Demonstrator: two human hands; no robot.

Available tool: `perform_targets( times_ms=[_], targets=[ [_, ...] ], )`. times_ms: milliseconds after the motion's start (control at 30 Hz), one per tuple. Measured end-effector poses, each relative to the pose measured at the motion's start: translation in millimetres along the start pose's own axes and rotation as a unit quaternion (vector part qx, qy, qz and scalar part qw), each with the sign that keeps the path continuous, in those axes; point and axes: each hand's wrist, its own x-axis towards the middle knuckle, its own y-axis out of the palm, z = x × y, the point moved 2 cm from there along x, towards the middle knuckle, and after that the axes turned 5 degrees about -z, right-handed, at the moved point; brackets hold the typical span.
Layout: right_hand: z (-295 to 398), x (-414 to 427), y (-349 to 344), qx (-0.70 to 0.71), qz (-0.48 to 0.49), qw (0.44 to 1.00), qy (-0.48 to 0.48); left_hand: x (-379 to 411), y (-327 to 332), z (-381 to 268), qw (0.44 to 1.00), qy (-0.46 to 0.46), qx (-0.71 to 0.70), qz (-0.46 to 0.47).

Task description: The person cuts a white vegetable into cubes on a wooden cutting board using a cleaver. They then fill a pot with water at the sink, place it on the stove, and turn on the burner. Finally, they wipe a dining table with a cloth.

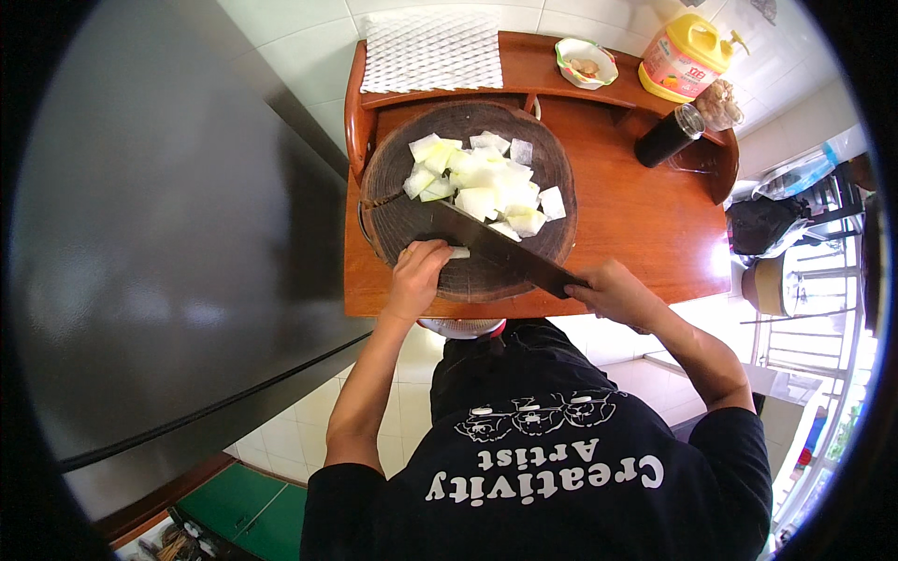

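My right hand (616,293) grips the handle of a dark-bladed cleaver (508,249). Its blade slants up and left across a round wooden chopping block (393,221), whose surface is cracked at the left. At the near left of the block, my left hand (423,270) pins down a small pale piece of melon (459,252), mostly covered by the fingers. The blade lies just right of this piece; whether they touch is unclear. Beyond the blade, a loose pile of flat, pale green-white melon slices (491,179) covers the block's upper middle.
The block stands on a reddish wooden table (631,224) with a raised back shelf. Around it are white foam netting (431,52), a small bowl (588,63), a yellow detergent jug (684,59), a bag of garlic (719,105) and a black bottle (668,137). A grey refrigerator (161,224) borders the left.
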Motion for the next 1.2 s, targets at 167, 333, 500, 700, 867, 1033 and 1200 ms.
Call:
perform_targets(
  times_ms=[167, 333, 500, 700, 867, 1033, 1200],
  targets=[
    [2, -1, 3, 0.025, 0.013, 1.000, 0.013, -3, 3, -7, 0.998, -0.018, 0.037, -0.037],
    [-3, 3, 3, 0.070, 0.026, 0.997, 0.032, -6, 8, -8, 0.995, 0.053, 0.047, -0.067],
    [-6, 7, 3, 0.030, 0.008, 0.999, -0.044, -1, 9, -19, 0.995, 0.065, 0.048, -0.063],
    [-1, 5, 4, -0.005, -0.013, 0.996, -0.086, -5, 14, -22, 0.996, 0.039, 0.035, -0.076],
    [5, -6, -1, -0.023, -0.053, 0.993, -0.099, -7, 16, -20, 0.994, 0.040, 0.030, -0.094],
    [9, -9, -7, -0.058, -0.068, 0.987, -0.136, -5, 18, -21, 0.992, 0.049, 0.034, -0.108],
    [6, -9, -5, -0.091, -0.059, 0.981, -0.159, -5, 19, -21, 0.993, 0.052, 0.037, -0.102]
  ],
)
